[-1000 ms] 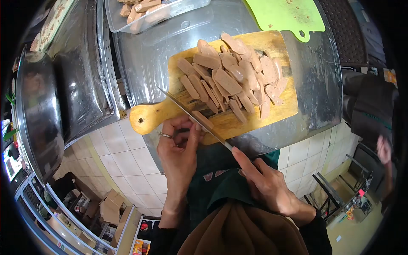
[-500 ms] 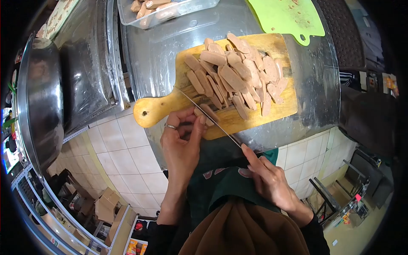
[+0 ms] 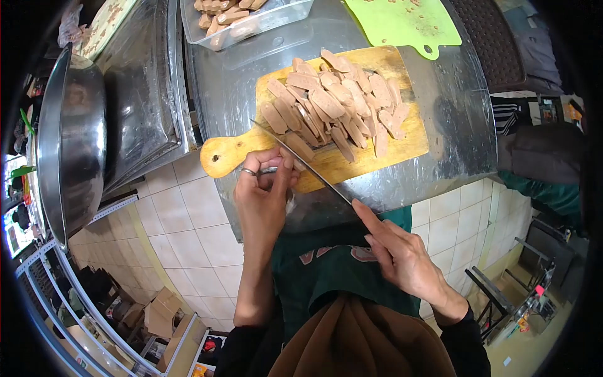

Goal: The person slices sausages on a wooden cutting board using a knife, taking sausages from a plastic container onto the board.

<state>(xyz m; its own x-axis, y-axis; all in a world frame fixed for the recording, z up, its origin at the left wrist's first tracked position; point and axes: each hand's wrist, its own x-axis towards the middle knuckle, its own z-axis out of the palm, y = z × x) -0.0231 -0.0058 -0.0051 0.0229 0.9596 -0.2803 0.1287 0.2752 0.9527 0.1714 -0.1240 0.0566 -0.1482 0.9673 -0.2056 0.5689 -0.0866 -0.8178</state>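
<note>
A pile of pinkish-brown sausage slices [image 3: 330,103] covers much of a wooden cutting board [image 3: 402,141] with a rounded handle. My right hand [image 3: 402,257] is closed round the handle end of a long knife [image 3: 314,171], its index finger stretched along the back. The blade lies slantwise over the board's near left part, its tip by the board's handle. Close to the blade's near side, my left hand [image 3: 264,191], with a ring, pinches a piece of sausage that its fingers mostly hide. Just past the blade lies one sausage slice [image 3: 298,147].
A clear plastic tub [image 3: 264,25] with several sausages stands on the metal table [image 3: 452,125] beyond the board. A green cutting mat [image 3: 402,22] with crumbs lies at the back right. To the left are a large metal bowl [image 3: 75,144] and another metal surface [image 3: 141,94].
The view has shifted a little, so the board and tub sit differently in it. My left hand and the knife stay close together at the board's near left edge.
</note>
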